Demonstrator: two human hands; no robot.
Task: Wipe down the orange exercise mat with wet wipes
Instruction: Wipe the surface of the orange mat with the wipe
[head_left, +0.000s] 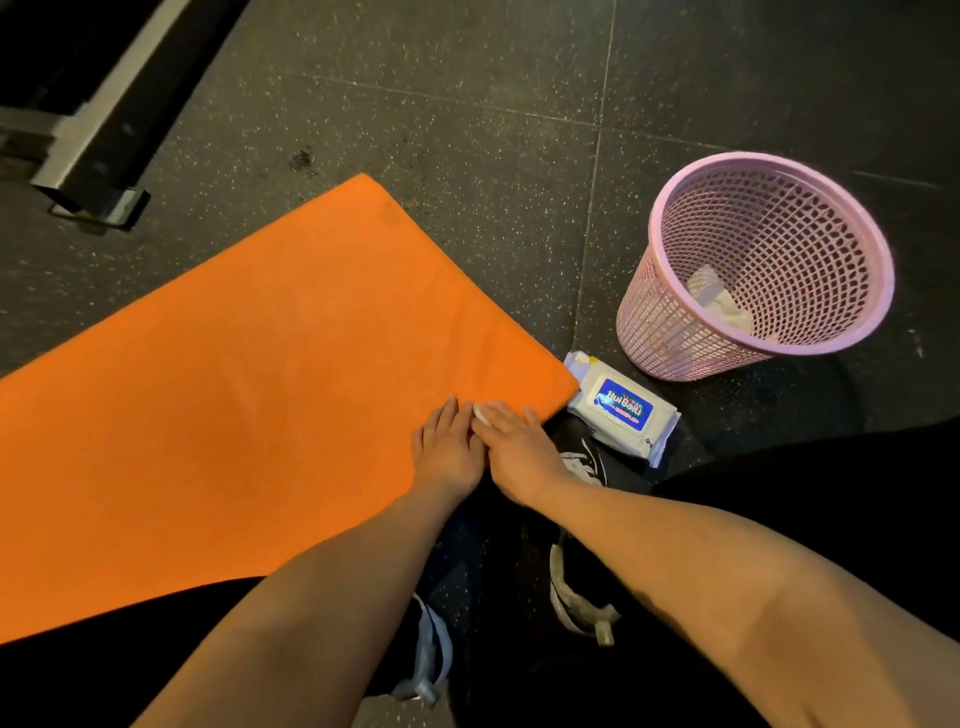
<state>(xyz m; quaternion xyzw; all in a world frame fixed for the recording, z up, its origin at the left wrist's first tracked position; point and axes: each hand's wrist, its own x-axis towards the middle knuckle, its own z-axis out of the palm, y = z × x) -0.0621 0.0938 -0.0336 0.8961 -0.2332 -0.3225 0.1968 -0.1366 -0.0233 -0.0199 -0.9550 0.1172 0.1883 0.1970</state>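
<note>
The orange exercise mat (249, 374) lies flat on the dark floor, running from the lower left to a near corner at the right. My left hand (449, 449) rests flat on the mat near its front edge, fingers straight. My right hand (514, 447) lies beside it, fingers straight, pressing a small white wet wipe (480, 410) onto the mat; only a sliver of the wipe shows between the two hands. A white pack of wet wipes (621, 410) with a blue label sits on the floor touching the mat's near right corner.
A pink mesh waste basket (779, 176) stands on the floor to the right, with crumpled white wipes inside. Black and silver gym equipment (93, 140) sits at the upper left. My black shoes (582, 462) and dark trousers fill the bottom.
</note>
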